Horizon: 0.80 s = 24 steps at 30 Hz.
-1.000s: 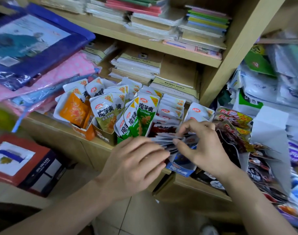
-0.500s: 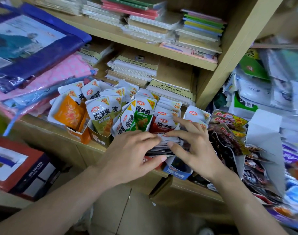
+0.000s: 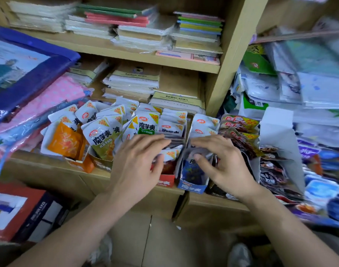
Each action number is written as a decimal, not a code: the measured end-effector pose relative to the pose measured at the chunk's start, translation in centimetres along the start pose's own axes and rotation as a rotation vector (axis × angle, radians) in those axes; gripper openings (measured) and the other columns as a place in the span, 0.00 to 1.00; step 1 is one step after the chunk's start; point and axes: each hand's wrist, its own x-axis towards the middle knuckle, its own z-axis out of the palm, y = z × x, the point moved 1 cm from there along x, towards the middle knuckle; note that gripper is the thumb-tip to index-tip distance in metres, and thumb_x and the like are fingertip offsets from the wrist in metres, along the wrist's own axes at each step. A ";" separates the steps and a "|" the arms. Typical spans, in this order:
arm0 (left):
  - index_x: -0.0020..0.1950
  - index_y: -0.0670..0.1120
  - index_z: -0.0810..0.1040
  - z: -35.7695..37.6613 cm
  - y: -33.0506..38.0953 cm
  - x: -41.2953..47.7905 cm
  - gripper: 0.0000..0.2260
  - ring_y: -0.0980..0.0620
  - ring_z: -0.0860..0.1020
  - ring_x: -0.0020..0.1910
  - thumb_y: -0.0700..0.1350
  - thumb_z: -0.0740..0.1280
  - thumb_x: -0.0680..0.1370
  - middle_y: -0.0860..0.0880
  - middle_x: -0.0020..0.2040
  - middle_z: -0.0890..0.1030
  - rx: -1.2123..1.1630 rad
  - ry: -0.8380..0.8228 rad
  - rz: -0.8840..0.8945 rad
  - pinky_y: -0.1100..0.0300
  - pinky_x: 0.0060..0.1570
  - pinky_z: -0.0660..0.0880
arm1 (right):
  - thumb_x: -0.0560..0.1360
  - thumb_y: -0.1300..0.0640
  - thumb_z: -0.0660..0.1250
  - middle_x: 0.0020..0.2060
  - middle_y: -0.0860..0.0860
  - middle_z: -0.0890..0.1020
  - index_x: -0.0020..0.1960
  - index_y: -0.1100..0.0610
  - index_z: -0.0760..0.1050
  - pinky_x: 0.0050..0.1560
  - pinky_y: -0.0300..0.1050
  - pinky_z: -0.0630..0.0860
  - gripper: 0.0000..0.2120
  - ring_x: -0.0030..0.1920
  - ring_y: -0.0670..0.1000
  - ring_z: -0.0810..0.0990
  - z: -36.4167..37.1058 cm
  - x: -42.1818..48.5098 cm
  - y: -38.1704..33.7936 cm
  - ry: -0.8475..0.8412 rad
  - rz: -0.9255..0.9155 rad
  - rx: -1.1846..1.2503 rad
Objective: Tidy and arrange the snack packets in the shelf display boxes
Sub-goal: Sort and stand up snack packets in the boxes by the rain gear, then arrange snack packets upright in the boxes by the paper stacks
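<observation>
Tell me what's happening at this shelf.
A person is straightening snack packets on a wooden shelf. The left hand pinches the stack of packets in the red box; the right hand grips the neighbouring packets in the blue box. The orange packets further left lie untouched.

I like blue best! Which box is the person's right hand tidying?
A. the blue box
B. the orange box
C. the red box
A: the right hand grips the packets standing in the blue box, while the left hand grips the stack in the red box.
</observation>
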 end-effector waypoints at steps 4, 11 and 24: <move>0.62 0.48 0.83 0.3 1.1 0.4 0.21 0.48 0.80 0.58 0.33 0.68 0.72 0.53 0.60 0.83 -0.036 0.036 -0.018 0.47 0.59 0.75 | 0.76 0.62 0.70 0.50 0.48 0.85 0.55 0.57 0.84 0.59 0.43 0.74 0.09 0.55 0.49 0.79 -3.1 -2.2 1.1 0.217 0.044 -0.111; 0.57 0.46 0.85 1.4 6.7 1.5 0.16 0.49 0.79 0.58 0.38 0.67 0.72 0.54 0.58 0.83 -0.160 0.048 0.177 0.51 0.59 0.74 | 0.73 0.61 0.73 0.46 0.49 0.81 0.56 0.56 0.83 0.51 0.50 0.76 0.11 0.48 0.50 0.77 -8.1 -5.3 4.4 0.394 0.302 -0.238; 0.75 0.58 0.72 7.8 11.6 6.7 0.22 0.55 0.62 0.75 0.52 0.67 0.80 0.59 0.76 0.69 -0.084 -0.408 0.238 0.51 0.77 0.60 | 0.72 0.44 0.73 0.64 0.46 0.67 0.68 0.38 0.75 0.67 0.58 0.70 0.25 0.66 0.53 0.67 -8.9 -7.6 7.0 -0.231 0.420 -0.217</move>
